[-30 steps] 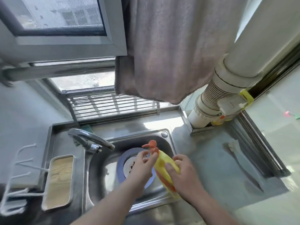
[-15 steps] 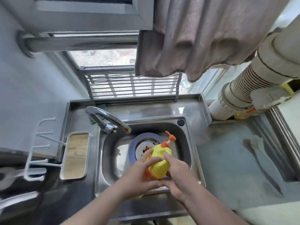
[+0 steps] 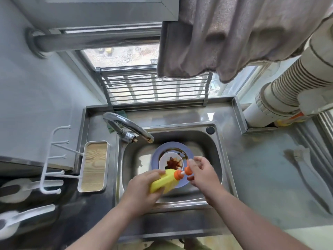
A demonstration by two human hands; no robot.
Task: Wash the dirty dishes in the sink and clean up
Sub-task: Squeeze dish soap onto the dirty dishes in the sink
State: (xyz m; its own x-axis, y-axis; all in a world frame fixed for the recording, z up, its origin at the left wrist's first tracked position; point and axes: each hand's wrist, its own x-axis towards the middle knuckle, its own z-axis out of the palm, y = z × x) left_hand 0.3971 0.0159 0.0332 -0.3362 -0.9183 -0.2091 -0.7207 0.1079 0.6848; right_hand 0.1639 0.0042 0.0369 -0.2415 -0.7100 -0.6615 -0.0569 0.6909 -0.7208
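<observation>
Over sink (image 3: 219, 147), left fingers (image 3: 158, 173) gripping bottle (image 3: 164, 180)

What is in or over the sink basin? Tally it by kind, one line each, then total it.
Plates: 1, blue plate
Bowls: 1, white bowl, stained brown, on the plate
Bottles: 1, yellow bottle, held by the left hand; the right hand pinches its orange pump
Total: 3
</observation>
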